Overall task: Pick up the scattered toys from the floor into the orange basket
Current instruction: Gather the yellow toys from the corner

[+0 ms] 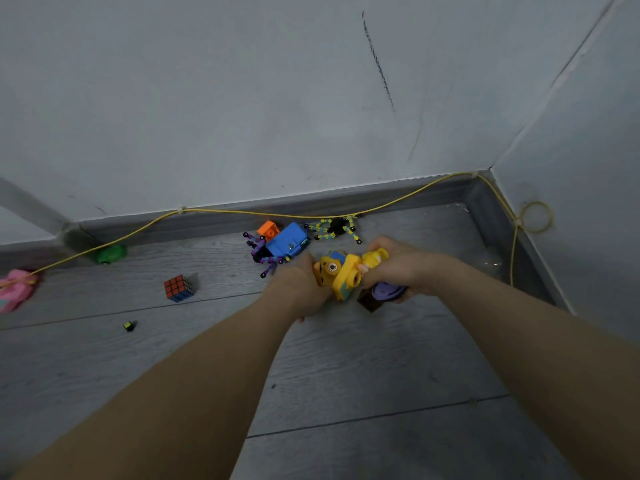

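Observation:
Both arms reach out over the grey floor. My left hand [302,287] grips a yellow toy with a round eye [329,270]. My right hand [398,268] holds a small yellow figure [373,258], with a purple toy [387,291] and a dark brown block [370,302] under its fingers. On the floor by the wall lie a blue toy car [288,241], an orange brick [268,229], a purple chain toy [261,252], a yellow-green chain toy [334,228], a Rubik's cube [178,288], a green car [110,254] and a pink toy [15,292]. No orange basket is in view.
A yellow cable [242,213] runs along the grey skirting board and up the right corner, where it forms a loop [535,216]. A tiny black-and-yellow piece [129,326] lies on the planks. White walls meet in a corner at the right.

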